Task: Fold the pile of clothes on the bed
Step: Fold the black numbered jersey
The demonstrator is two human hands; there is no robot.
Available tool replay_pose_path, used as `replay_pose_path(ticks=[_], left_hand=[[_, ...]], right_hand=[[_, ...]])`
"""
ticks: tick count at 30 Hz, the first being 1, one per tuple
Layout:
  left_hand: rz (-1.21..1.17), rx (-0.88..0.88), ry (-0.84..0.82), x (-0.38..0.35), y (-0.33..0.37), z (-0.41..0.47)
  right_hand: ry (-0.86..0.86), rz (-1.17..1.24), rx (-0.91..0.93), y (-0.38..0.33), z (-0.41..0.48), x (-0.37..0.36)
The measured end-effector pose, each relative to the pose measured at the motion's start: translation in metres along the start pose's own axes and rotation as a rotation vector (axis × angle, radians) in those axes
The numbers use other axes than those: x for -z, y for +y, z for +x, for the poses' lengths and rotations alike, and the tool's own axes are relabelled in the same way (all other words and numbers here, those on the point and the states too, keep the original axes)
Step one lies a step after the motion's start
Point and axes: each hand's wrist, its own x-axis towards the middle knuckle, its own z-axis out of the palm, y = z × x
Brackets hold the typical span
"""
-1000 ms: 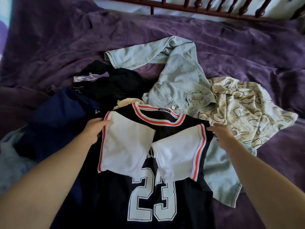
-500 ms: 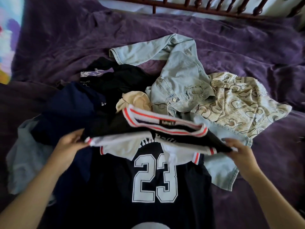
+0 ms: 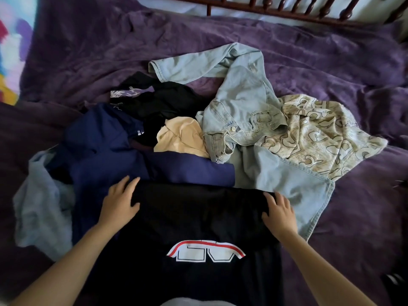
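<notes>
At near edge of bed (image 3: 331,69): left hand (image 3: 119,202) spread flat, pressing folded black jersey (image 3: 198,217) at its left corner; right hand (image 3: 279,214) likewise flat on right corner. Beyond, toward centre: unfolded pile, denim jacket (image 3: 242,98) uppermost.

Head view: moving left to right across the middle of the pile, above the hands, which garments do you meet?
Pale blue garment → navy garment → beige garment → light denim jacket → cream patterned shirt. The black garment behind the beige one overlaps the navy one, so it is left out.
</notes>
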Motion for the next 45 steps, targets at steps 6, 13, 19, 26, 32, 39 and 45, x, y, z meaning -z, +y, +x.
replay_pose_path(ticks=[6,13,19,26,32,39,45], left_hand=[[0.391,-0.113,-0.235,0.009,0.016,0.05],[0.289,-0.199,-0.057,0.019,-0.013,0.029],[0.209,-0.359,0.191,0.014,-0.034,-0.049],[0.164,-0.331,0.246,-0.016,-0.057,-0.146],[0.335,-0.096,-0.141,-0.075,-0.077,-0.217],[-0.3,0.359,-0.181,-0.095,-0.074,-0.223],[-0.609,0.631,-0.188,-0.093,-0.068,-0.206]], right_hand=[[-0.098,-0.239,0.075,-0.006,0.032,0.005],[0.191,-0.22,0.09,0.021,0.004,0.006],[0.41,-0.182,0.224,0.041,-0.07,-0.013],[0.478,-0.081,0.352,0.063,-0.158,-0.053],[-0.074,-0.115,0.189,0.076,-0.216,-0.122],[-0.091,0.652,-0.532,0.038,-0.206,-0.122],[-0.101,1.07,-0.834,0.034,-0.195,-0.129]])
